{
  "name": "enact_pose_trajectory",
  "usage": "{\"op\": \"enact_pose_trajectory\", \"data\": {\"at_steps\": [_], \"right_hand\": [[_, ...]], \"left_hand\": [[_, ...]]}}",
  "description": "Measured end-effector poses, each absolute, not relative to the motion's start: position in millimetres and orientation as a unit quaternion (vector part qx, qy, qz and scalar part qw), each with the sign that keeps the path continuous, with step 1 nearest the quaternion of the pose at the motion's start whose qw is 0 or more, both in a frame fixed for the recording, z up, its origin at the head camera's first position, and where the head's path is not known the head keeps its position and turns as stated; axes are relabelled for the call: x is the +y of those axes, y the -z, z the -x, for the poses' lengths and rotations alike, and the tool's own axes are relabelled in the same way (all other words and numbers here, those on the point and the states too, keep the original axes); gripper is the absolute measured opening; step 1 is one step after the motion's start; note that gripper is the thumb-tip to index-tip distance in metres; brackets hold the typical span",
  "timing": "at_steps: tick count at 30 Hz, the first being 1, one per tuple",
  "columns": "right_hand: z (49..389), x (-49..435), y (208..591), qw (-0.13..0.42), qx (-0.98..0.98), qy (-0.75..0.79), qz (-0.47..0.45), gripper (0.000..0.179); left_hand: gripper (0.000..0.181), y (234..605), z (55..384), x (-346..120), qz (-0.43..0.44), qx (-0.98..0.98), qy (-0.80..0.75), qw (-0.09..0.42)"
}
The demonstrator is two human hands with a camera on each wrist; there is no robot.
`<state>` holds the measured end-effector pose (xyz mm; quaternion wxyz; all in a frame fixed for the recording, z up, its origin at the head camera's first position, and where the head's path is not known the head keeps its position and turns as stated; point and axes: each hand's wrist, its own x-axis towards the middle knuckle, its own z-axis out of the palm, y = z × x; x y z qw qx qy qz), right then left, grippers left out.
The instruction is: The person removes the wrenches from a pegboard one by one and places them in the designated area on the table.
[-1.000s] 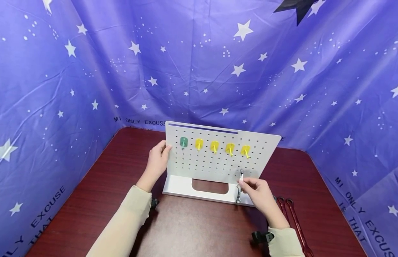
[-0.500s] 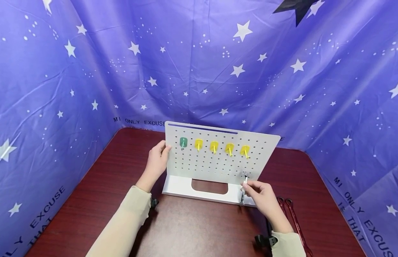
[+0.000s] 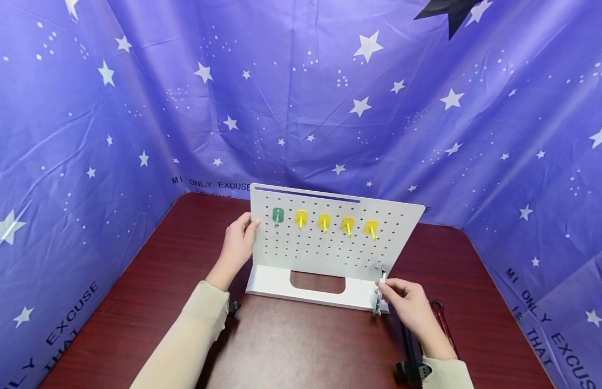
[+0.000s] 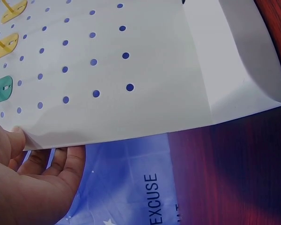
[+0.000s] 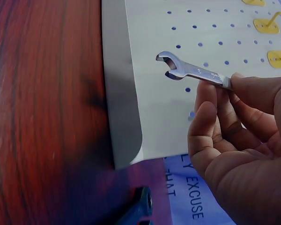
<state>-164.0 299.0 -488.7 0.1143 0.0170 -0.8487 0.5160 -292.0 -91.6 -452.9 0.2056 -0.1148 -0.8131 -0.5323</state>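
Note:
A white pegboard (image 3: pixel 320 246) stands tilted back on its own base, with one green hook (image 3: pixel 278 215) at the left and several yellow hooks (image 3: pixel 324 222) in a row beside it. My left hand (image 3: pixel 238 243) grips its left edge, thumb on the front face and fingers behind, as the left wrist view also shows. Between thumb and fingers my right hand (image 3: pixel 410 308) pinches a small silver wrench (image 3: pixel 380 289) in front of the board's lower right corner. The wrench's open end (image 5: pixel 173 66) sticks out in the right wrist view; the fingers hide its middle there.
Red wrenches (image 3: pixel 441 319) lie on the dark red wooden table (image 3: pixel 301 346) to the right, partly hidden by my right forearm. A dark tool end (image 5: pixel 138 206) shows below the board in the right wrist view. Blue starry curtains (image 3: pixel 291 97) surround the table.
My right hand has moved to the right and slightly nearer with the silver wrench, from in front of the base to the board's right corner. My left hand stays on the left edge.

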Motion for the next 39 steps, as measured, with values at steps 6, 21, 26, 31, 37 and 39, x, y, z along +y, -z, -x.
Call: {"op": "enact_pose_trajectory", "data": {"at_steps": [6, 21, 26, 31, 37, 39], "right_hand": [[159, 308, 490, 0.115, -0.856, -0.505, -0.001, 0.017], [152, 330, 495, 0.116, -0.860, -0.497, 0.022, 0.019], [147, 340, 492, 0.112, -0.867, -0.484, 0.030, 0.023], [141, 351, 491, 0.110, -0.874, -0.472, 0.039, 0.028], [134, 364, 492, 0.108, -0.875, -0.469, 0.056, 0.029], [132, 368, 493, 0.110, -0.877, -0.465, 0.061, 0.029]], "left_hand": [[0.011, 453, 292, -91, 0.110, -0.814, 0.533, 0.202], [0.012, 455, 294, -92, 0.112, -0.811, 0.538, 0.201], [0.013, 454, 294, -92, 0.116, -0.811, 0.536, 0.202], [0.013, 454, 294, -91, 0.115, -0.813, 0.535, 0.201], [0.013, 455, 294, -92, 0.113, -0.813, 0.537, 0.196], [0.013, 455, 294, -92, 0.115, -0.811, 0.537, 0.199]]}}
